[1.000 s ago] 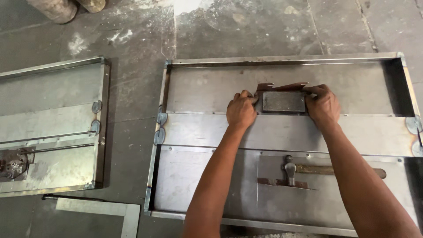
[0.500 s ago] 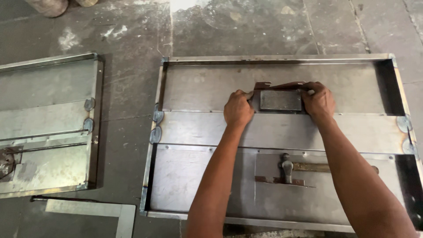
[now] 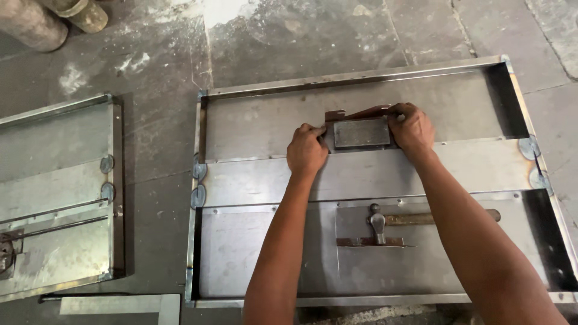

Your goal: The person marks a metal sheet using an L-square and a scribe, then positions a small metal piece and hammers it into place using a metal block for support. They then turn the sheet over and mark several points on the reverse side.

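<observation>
A large rectangular sheet-metal frame (image 3: 355, 77) lies flat on the concrete floor. A small flat rectangular metal plate (image 3: 361, 133) sits in its upper section, against the frame's wide cross band (image 3: 361, 174). My left hand (image 3: 306, 150) grips the plate's left end. My right hand (image 3: 411, 128) grips its right end. Both arms reach over the frame's lower section, where a hammer (image 3: 421, 220) with a wooden handle lies beside a thin metal strip (image 3: 368, 242).
A second similar metal frame (image 3: 60, 192) lies to the left. A flat metal square (image 3: 120, 304) rests on the floor at the bottom left. Round cylinders (image 3: 36, 21) stand at the top left. Round metal tabs (image 3: 198, 183) stick out of the frame's sides.
The view has shifted slightly, so the frame sits lower and further right in the picture. Both hands stay on the small plate in the same grip.
</observation>
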